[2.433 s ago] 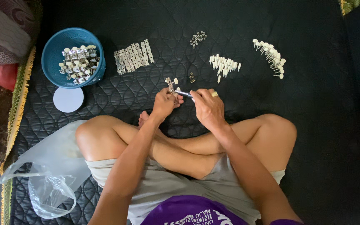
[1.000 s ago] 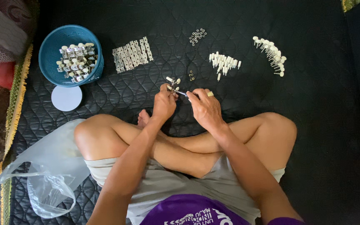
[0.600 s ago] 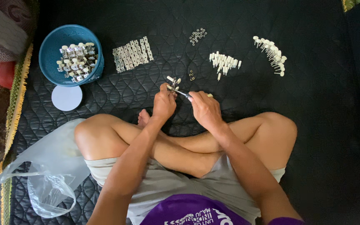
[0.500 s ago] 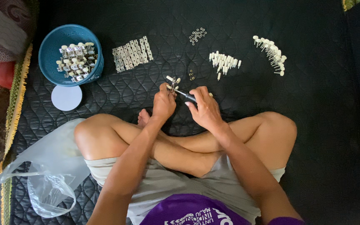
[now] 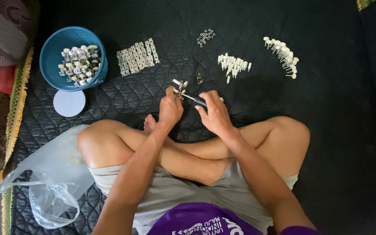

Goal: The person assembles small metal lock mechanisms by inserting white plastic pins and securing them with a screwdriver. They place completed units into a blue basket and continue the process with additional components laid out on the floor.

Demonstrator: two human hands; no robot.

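Above the crossed legs, right hand clamps a screwdriver (tip up-left) into the left hand's pinched fitting.

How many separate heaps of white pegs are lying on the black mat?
2: one heap of white pegs just beyond the right hand, another heap farther right. Pegs in the blue bowl aren't counted.

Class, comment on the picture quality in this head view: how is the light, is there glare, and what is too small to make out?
Head view: soft, even light, weak shadows; faint sheen on the clear plastic bag; sharp overall, but the small metal piece in the left hand and the dark-handled screwdriver in the right hand are tiny.
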